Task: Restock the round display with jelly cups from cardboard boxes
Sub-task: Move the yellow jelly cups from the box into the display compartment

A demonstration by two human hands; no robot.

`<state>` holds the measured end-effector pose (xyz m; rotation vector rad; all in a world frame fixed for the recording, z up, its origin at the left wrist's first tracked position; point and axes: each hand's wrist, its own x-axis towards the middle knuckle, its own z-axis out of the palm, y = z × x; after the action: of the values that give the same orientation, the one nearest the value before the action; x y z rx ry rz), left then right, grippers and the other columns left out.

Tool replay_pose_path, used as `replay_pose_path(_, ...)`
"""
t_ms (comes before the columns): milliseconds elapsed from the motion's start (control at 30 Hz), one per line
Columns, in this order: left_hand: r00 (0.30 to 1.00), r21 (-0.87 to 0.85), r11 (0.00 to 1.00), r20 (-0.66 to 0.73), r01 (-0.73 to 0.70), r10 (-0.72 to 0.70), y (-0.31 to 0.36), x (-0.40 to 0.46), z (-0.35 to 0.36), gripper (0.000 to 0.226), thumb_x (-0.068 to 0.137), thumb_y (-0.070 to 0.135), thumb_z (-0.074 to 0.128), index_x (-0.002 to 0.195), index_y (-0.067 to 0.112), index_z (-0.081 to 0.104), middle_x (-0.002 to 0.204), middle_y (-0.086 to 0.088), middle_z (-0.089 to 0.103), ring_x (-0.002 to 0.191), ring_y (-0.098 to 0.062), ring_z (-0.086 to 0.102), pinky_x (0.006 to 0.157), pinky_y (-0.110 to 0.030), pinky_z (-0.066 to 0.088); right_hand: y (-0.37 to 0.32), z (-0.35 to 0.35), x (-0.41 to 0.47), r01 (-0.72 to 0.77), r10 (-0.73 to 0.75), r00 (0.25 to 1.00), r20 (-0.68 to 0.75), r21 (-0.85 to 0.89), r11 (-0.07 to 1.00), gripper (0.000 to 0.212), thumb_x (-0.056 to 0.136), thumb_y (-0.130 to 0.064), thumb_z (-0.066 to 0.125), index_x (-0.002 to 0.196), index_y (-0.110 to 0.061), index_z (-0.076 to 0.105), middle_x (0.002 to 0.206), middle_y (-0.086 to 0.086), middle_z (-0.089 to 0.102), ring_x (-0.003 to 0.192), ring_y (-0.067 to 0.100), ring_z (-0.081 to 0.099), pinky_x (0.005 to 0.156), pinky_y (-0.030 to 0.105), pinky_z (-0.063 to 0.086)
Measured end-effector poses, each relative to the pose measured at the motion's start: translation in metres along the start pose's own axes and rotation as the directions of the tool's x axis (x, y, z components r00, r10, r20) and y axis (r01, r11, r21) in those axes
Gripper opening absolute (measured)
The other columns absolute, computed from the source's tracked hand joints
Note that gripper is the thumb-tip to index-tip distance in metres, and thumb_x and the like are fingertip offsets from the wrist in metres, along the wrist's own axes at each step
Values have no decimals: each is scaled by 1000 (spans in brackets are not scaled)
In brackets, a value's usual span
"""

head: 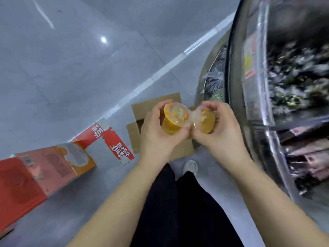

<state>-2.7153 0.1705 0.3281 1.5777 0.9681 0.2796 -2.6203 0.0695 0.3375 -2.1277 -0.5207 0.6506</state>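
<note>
At nine o'clock a red printed carton [35, 175] lies on its side on the grey floor [89, 59], a torn red flap [110, 139] just beside it. Below my hands sits the open brown cardboard box [142, 111]. My left hand [156, 132] is wrapped around one orange jelly cup [173, 120]; my right hand [219, 129] is closed on a second jelly cup [206, 120], and the two cups touch at their lids. At three o'clock curves the round display [252, 86], its clear wall fronting blurred packets. I judge I'm mid-carry, between box and display; next I must lift both cups over that rim and set them down inside.
</note>
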Motion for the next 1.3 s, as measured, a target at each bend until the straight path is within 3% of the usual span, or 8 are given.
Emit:
replay_pose_path(200, 861, -182, 911, 300, -371, 410, 140, -27, 16, 55, 73, 19, 72, 115, 42, 46, 105, 22, 58, 92, 5, 58, 77, -6, 42, -89, -140, -64, 176, -182, 958, -221, -46, 983, 57, 64, -13, 71, 116, -29, 53, 107, -11, 51, 101, -6, 51, 81, 4, 37)
replay_pose_path(500, 486, -425, 769, 601, -478, 634, 256, -92, 128, 52, 65, 29, 67, 104, 29, 33, 90, 32, 56, 75, 10, 57, 66, -5, 43, -96, -275, -166, 149, -44, 800, -598, 127, 981, 51, 66, -30, 65, 110, -46, 46, 108, -21, 58, 97, 4, 59, 76, 20, 49)
replay_pose_path(600, 409, -434, 778, 674, -454, 615, 273, -121, 170, 57, 67, 32, 64, 113, 31, 31, 100, 26, 56, 86, 9, 58, 76, -6, 43, -75, -316, -188, 182, 2, 727, -686, 196, 964, 54, 65, -30, 68, 112, -47, 47, 113, -15, 60, 103, 11, 60, 85, 30, 48)
replay_pose_path(800, 346, -350, 751, 725, -559, 595, 293, -127, 194, 60, 73, 34, 68, 127, 38, 42, 116, 21, 59, 111, -5, 57, 95, -27, 45, -45, -340, -195, 108, 74, 781, -620, 250, 962, 59, 67, -14, 64, 115, -44, 49, 106, -18, 63, 89, 3, 63, 77, 21, 48)
replay_pose_path(933, 352, -155, 548, 619, -822, 702, 322, -116, 208, 61, 60, 39, 81, 113, 28, 53, 107, 23, 59, 102, 2, 56, 89, -21, 45, -37, -352, -184, 4, 91, 754, -650, 143, 990, 61, 70, -17, 71, 118, -45, 44, 116, -22, 55, 105, 0, 56, 88, 22, 48)
replay_pose_path(1067, 167, 22, 190, 584, -981, 795, 340, -94, 222, 66, 57, 59, 70, 103, 13, 61, 105, 7, 56, 105, -21, 47, 89, -39, 38, -42, -354, -169, -26, 86, 685, -723, 94, 995, 61, 65, -41, 68, 116, -51, 36, 109, -29, 54, 100, -13, 51, 77, 1, 40)
replay_pose_path(1167, 145, 113, 95, 623, -989, 769, 345, -78, 233, 69, 54, 64, 70, 100, 12, 65, 109, -3, 58, 106, -26, 43, 88, -41, 32, -44, -355, -155, -62, 101, 626, -773, 80, 995, 58, 61, -59, 60, 110, -52, 30, 107, -25, 54, 96, -9, 53, 73, 5, 42)
replay_pose_path(1300, 100, 128, 15, 690, -992, 717, 345, -61, 241, 64, 55, 63, 67, 95, 12, 68, 106, -5, 61, 105, -21, 39, 91, -48, 36, -41, -348, -141, -113, 103, 585, -804, 45, 993, 55, 69, -50, 69, 108, -47, 31, 105, -25, 52, 94, -16, 47, 74, -1, 36)
